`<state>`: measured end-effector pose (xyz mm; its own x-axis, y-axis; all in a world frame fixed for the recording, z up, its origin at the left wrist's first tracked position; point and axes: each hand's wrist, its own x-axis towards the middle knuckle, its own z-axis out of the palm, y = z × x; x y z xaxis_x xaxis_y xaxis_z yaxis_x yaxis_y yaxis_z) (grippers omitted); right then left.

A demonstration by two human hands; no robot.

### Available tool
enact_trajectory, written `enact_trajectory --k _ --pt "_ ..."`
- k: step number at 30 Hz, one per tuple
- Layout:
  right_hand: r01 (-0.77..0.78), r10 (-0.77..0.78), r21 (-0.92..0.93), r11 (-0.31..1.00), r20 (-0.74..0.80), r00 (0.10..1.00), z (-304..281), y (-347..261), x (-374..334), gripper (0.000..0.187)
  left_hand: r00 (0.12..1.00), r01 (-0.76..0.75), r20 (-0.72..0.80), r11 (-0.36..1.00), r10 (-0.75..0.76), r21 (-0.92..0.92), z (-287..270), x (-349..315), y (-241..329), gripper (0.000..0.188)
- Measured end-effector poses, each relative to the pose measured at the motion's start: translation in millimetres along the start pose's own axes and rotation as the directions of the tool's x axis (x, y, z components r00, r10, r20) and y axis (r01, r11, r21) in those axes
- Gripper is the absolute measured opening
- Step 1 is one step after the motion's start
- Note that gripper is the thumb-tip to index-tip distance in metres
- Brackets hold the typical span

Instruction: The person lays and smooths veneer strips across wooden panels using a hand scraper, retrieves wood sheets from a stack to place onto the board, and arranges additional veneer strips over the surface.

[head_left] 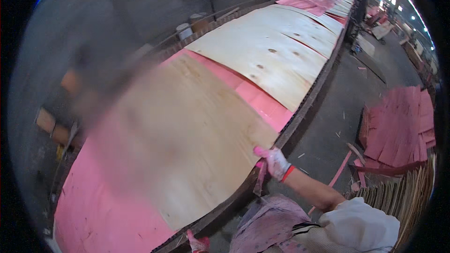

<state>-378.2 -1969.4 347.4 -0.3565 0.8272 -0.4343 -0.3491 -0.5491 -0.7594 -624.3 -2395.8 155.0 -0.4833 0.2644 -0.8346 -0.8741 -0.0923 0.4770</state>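
Note:
A pale tan veneer sheet [206, 145] lies across pink-coated veneer [117, 220] on a long conveyor-like table. My right hand [277, 163], in a white glove stained pink, is closed on the sheet's near right edge, its thumb on top. Below that hand hangs a narrow pinkish strip [260, 180]. My left hand [198, 242], in a pink-stained glove, is partly cut off by the lower edge. It is beside the table edge, close to the sheet's near corner, with one digit raised apart and nothing visible in it. A blurred smudge covers the sheet's left part.
Further along the table lie more pale veneer sheets [267, 51] with knots and pink sheets [314, 2]. On the floor at right stands a pink veneer stack [396, 126], with a stack of thin sheets [403, 197] nearer me. A white bucket [184, 31] stands beyond the table.

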Motion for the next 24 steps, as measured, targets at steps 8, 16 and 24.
enact_trajectory --k 8,16,24 --pt "-0.096 0.103 0.087 0.992 -0.082 0.991 -20 -70 11 0.033 0.866 -0.239 0.43 0.967 0.254 -0.09 39 30 11 0.058" --pt "-0.108 0.078 0.384 0.917 0.092 0.993 -155 -69 192 0.052 0.848 -0.02 0.523 0.992 0.085 -0.127 180 16 -24 0.021" --pt "-0.247 0.254 0.516 0.82 0.059 0.965 -218 -39 243 0.055 0.978 -0.197 0.092 0.977 0.19 0.078 296 -72 -47 0.015"
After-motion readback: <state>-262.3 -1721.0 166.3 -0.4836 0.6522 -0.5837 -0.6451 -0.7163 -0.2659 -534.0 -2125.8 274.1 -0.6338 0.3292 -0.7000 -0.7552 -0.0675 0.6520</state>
